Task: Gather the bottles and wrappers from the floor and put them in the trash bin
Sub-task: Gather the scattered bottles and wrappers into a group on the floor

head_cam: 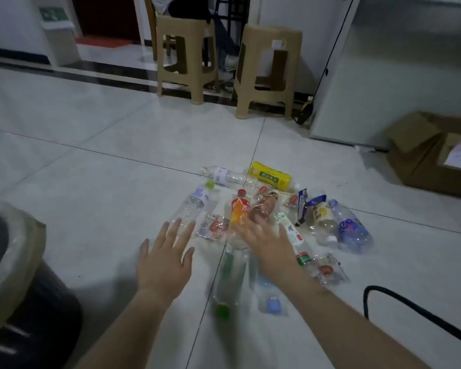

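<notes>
On the tiled floor (pixel 91 169), empty bottles (pixel 239 211) and wrappers (pixel 212 227) are scattered near the trash bin (pixel 16 251), left hand (pixel 165 259) and right hand (pixel 266 243) held spread and empty above; light, slippery, probably best gripped mid-body.

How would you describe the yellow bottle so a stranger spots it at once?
Find the two beige stools by the far wall. The yellow bottle lies on its side at the litter pile's edge nearest them, the only one wrapped wholly in yellow.

Lettering on the bottles (pixel 270 174) is too blurred to read.
</notes>
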